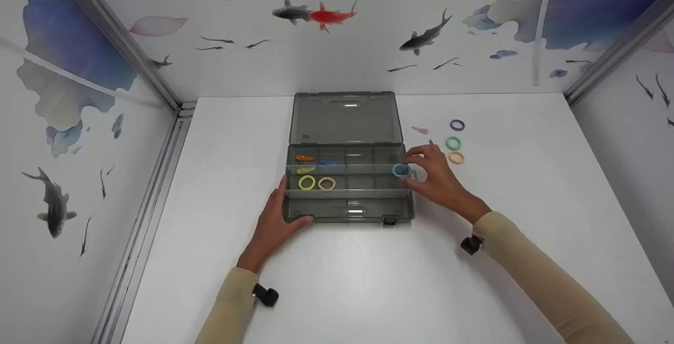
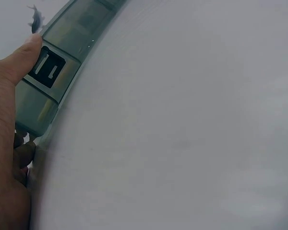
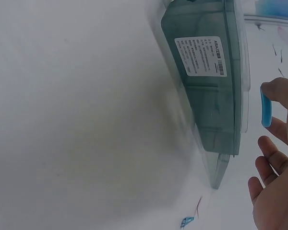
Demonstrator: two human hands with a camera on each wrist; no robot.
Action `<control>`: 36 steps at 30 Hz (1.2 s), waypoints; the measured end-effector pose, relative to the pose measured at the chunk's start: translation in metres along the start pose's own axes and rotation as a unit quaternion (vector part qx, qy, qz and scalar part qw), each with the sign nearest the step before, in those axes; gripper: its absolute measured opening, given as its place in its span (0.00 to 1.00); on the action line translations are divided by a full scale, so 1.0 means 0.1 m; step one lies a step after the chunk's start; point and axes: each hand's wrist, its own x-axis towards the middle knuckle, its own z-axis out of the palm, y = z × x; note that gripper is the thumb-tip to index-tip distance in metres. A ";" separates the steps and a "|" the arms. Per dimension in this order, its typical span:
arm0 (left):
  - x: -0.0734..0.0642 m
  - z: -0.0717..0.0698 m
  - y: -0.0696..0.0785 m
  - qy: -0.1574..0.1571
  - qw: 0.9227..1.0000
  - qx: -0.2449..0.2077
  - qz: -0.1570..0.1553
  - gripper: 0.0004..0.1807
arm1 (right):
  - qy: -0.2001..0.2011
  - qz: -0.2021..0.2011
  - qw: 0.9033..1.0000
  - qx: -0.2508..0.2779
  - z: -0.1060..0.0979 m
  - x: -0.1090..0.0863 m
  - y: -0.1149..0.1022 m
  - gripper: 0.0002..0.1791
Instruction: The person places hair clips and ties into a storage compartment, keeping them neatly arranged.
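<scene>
Head view: the compartment box [image 1: 326, 208] lies on the bench [image 1: 347, 281] with its lid [image 1: 342, 117] laid back, exposing all rows. The person's left grip [image 1: 274, 215] is spread about the near left corner, fingers along the side and thumb on the front edge, presumably to steady the box. The right grip [image 1: 439, 175] is closed to a fingertip pinch on a blue ring [image 1: 400, 165], held above the right end of the middle row; pinching the rim appears to suit so slight an item. A yellow-green ring [image 1: 299, 183] and a peach ring [image 1: 319, 184] sit in the middle row's left part. A green ring [image 1: 447, 143] lies right of the box, within easy reach. A blue piece [image 1: 432, 142] is mostly hidden behind the right grip and cannot be identified. Left wrist view: the thumb rests by the front latch [image 2: 47, 67]; the other fingers are largely concealed, and the box is cut off. Right wrist view: the pinched ring shows edge-on beside the box; the label [image 3: 200, 56] is illegible.
</scene>
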 end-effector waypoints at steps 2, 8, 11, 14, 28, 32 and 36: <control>0.00 0.00 0.00 -0.001 1.000 0.001 0.002 0.68 | -0.008 -0.011 1.000 0.002 0.03 0.02 -0.03 0.18; 0.00 0.00 0.01 -0.002 1.000 -0.001 0.001 0.68 | -0.024 -0.033 0.999 0.007 0.14 0.09 -0.09 0.18; 0.00 0.00 0.00 -0.003 1.000 0.000 0.001 0.68 | -0.028 -0.042 0.999 0.008 0.19 0.13 -0.11 0.19; 0.00 0.00 -0.01 -0.002 1.000 -0.001 0.000 0.69 | -0.036 -0.043 0.998 0.010 0.24 0.16 -0.13 0.19; -0.01 0.00 -0.02 -0.004 1.000 -0.008 -0.007 0.69 | -0.062 -0.044 0.997 0.002 0.39 0.28 -0.22 0.19; 0.00 0.00 -0.02 -0.004 1.000 -0.011 -0.004 0.68 | -0.062 -0.053 0.997 0.006 0.42 0.32 -0.24 0.19; 0.01 0.00 -0.03 -0.006 1.000 -0.011 -0.007 0.69 | -0.069 -0.058 0.996 0.002 0.45 0.37 -0.27 0.19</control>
